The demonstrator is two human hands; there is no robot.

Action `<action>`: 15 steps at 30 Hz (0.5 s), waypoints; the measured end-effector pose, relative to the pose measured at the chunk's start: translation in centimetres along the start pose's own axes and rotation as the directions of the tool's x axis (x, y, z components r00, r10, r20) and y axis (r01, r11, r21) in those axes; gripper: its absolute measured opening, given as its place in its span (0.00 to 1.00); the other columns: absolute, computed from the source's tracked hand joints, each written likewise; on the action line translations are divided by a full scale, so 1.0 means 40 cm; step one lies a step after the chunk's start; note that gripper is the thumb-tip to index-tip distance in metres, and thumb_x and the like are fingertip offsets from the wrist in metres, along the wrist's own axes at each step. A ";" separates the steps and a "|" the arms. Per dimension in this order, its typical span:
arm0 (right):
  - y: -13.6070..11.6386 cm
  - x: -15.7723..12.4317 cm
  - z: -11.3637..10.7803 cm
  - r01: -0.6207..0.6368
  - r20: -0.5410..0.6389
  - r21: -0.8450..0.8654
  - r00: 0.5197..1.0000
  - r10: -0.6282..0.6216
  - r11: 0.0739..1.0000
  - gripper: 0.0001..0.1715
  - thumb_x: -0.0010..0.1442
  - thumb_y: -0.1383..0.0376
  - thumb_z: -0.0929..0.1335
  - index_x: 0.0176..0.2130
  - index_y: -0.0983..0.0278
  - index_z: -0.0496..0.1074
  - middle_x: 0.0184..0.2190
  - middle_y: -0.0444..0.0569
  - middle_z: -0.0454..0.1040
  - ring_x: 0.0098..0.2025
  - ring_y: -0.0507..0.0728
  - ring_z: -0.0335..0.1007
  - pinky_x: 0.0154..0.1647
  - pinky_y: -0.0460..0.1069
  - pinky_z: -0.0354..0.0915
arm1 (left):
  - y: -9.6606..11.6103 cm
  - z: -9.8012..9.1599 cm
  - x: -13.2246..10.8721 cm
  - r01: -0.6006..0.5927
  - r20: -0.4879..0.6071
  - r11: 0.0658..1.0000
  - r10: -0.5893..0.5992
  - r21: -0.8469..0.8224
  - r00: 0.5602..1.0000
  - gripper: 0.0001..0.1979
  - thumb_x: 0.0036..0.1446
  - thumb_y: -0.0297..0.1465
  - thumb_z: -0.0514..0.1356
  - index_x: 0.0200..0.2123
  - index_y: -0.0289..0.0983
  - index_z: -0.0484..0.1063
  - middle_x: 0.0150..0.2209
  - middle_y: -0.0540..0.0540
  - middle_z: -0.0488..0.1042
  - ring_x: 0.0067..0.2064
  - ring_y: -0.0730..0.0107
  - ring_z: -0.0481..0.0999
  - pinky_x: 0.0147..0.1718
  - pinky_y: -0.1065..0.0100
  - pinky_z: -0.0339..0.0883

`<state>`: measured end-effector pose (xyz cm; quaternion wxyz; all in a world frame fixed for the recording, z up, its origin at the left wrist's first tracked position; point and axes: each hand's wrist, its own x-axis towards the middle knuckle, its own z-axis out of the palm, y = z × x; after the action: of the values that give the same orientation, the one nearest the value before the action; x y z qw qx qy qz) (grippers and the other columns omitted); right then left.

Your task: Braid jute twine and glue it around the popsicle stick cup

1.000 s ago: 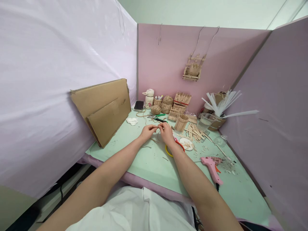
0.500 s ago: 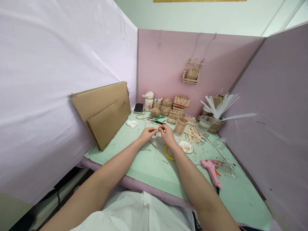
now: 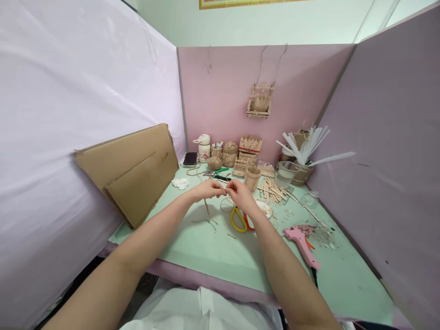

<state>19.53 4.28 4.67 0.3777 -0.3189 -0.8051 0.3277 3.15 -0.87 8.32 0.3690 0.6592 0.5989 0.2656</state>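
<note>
My left hand [image 3: 205, 189] and my right hand [image 3: 241, 195] meet above the green table [image 3: 206, 247], fingertips pinched together on a thin piece of jute twine [image 3: 206, 207]. A short end of the twine hangs down below my left hand. Scissors with yellow and red handles [image 3: 239, 219] lie on the table just under my right wrist. A ball of twine [image 3: 215, 162] sits farther back.
Cardboard sheets [image 3: 134, 169] lean on the left wall. At the back stand a phone [image 3: 189, 158], a small jar [image 3: 204, 146], woven baskets and a stick cup [image 3: 252, 178]. Loose wooden sticks [image 3: 273, 190], a clear cup [image 3: 284, 174] and a pink glue gun [image 3: 301, 240] lie at right.
The view has shifted left and up. Both hands stay pinched together on the twine, lifted slightly off the table; the scissors' handles now show below my right wrist.
</note>
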 end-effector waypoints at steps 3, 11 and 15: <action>0.024 0.001 0.000 -0.053 -0.111 -0.057 0.993 0.047 0.997 0.02 0.53 0.67 0.62 0.28 0.62 0.64 0.23 0.42 0.69 0.28 0.53 0.63 0.31 0.46 0.55 | 0.012 -0.020 0.054 -0.055 0.055 0.993 0.049 0.109 0.997 0.18 0.46 0.45 0.60 0.32 0.36 0.76 0.30 0.46 0.75 0.31 0.70 0.71 0.28 0.71 0.62; 0.051 0.000 0.017 -0.063 -0.089 -0.151 0.995 0.050 0.986 0.05 0.51 0.72 0.63 0.28 0.61 0.65 0.27 0.46 0.72 0.31 0.55 0.65 0.32 0.47 0.55 | 0.095 0.014 0.270 -0.215 -0.215 0.965 0.245 0.153 0.946 0.42 0.39 0.35 0.67 0.58 0.32 0.59 0.54 0.34 0.67 0.54 0.55 0.67 0.50 0.61 0.62; 0.056 -0.001 0.032 -0.038 -0.063 -0.177 0.998 0.027 0.983 0.08 0.50 0.74 0.62 0.28 0.62 0.66 0.26 0.47 0.72 0.30 0.55 0.65 0.32 0.48 0.56 | 0.106 0.101 0.376 -0.253 -0.227 0.955 0.285 0.157 0.931 0.56 0.25 0.34 0.73 0.60 0.29 0.55 0.60 0.27 0.57 0.62 0.44 0.55 0.58 0.53 0.51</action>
<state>19.10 5.19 2.29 0.3665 -0.3743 -0.8141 0.2508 10.99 13.24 7.99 0.2097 0.7186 0.5595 0.3558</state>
